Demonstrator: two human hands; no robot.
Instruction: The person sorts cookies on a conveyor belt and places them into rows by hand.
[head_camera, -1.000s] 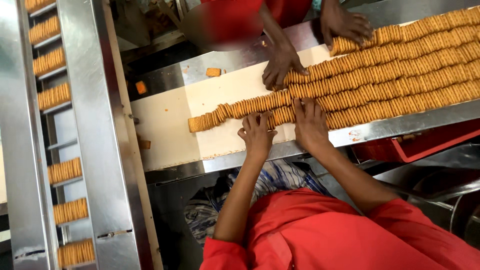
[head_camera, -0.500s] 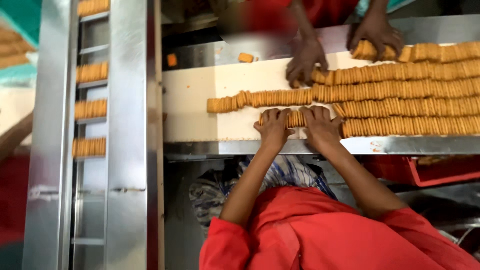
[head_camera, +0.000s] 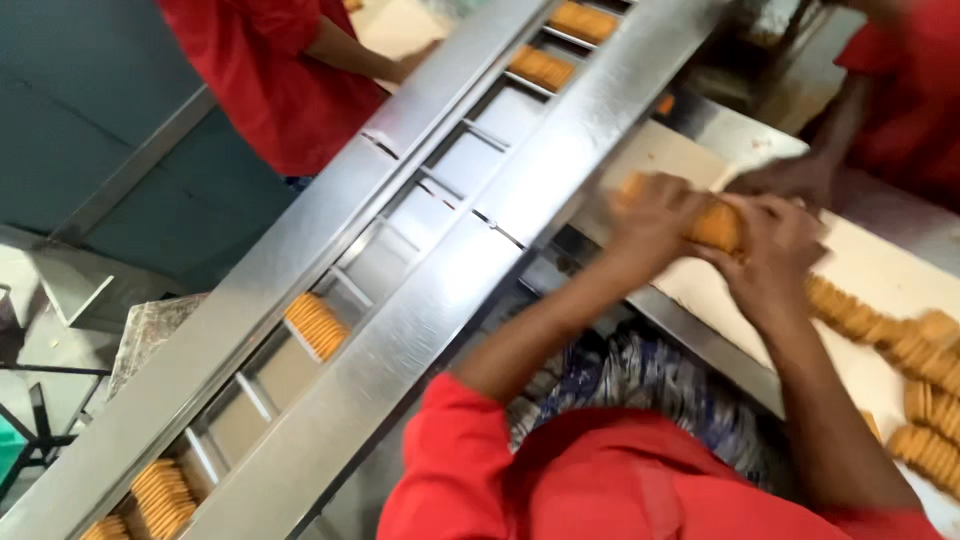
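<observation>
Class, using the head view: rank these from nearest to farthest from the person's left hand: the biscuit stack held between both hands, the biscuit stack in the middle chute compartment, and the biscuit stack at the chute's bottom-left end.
1. Held biscuit stack, touching the left hand.
2. Middle chute stack, lower left.
3. Bottom-left chute stack, at the far corner.

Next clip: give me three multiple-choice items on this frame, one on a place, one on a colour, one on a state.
1. Where is the stack of biscuits held by the left hand and right hand?
A. Above the white belt
B. On the floor
C. In a metal channel slot

2. What colour is the wearer's sleeve?
A. Blue
B. Red
C. White

3. How is that stack held?
A. Lying loose
B. Pressed between both hands
C. Pinched by one hand

Answers: 1 A, the hands meet over the belt; 2 B, the sleeve is red; 3 B, a hand closes on each end.
</observation>
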